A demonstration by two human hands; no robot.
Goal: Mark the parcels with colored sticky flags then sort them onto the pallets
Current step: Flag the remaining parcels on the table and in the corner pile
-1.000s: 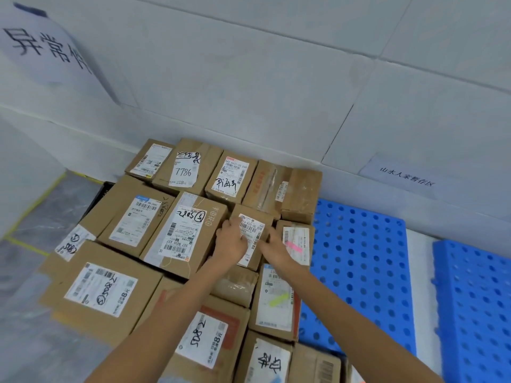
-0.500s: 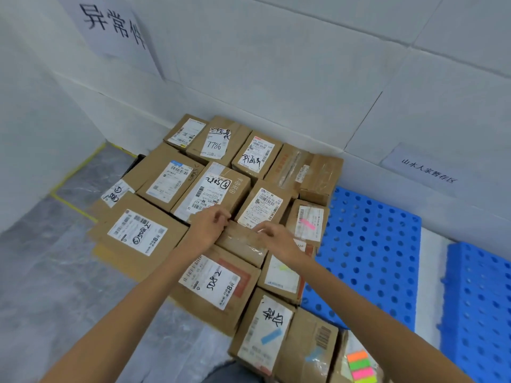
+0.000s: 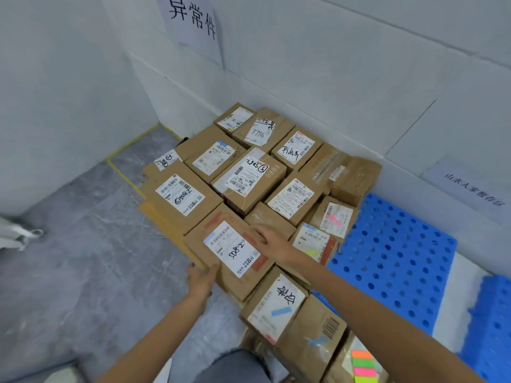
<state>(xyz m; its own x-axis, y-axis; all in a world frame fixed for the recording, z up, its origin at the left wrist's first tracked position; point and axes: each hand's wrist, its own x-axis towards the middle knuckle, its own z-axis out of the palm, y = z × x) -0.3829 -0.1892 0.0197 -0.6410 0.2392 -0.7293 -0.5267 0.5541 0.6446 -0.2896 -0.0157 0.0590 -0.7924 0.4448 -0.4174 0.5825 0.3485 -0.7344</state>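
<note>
Several brown cardboard parcels lie packed together on the floor in the wall corner. The nearest large parcel [image 3: 229, 250] has red print and a white label with "5082" handwritten on it. My left hand [image 3: 200, 280] grips its near left corner. My right hand [image 3: 272, 243] lies with fingers stretched on its far right edge. Other parcels carry a pink flag [image 3: 333, 219], a yellow-green flag [image 3: 313, 252] and a blue flag [image 3: 280, 310]. A pad of coloured sticky flags [image 3: 362, 366] rests on a parcel at the bottom right.
A blue perforated pallet [image 3: 392, 258] lies right of the parcels, with a second blue pallet [image 3: 495, 327] beyond it. Paper signs hang on the white wall [image 3: 193, 20]. Yellow tape [image 3: 124, 172] marks the grey floor at left. My knee shows at the bottom edge.
Both hands left the small taped parcel in the middle and came back to the nearer "5082" parcel, left to its near corner, right to its far edge. The view swung left.
</note>
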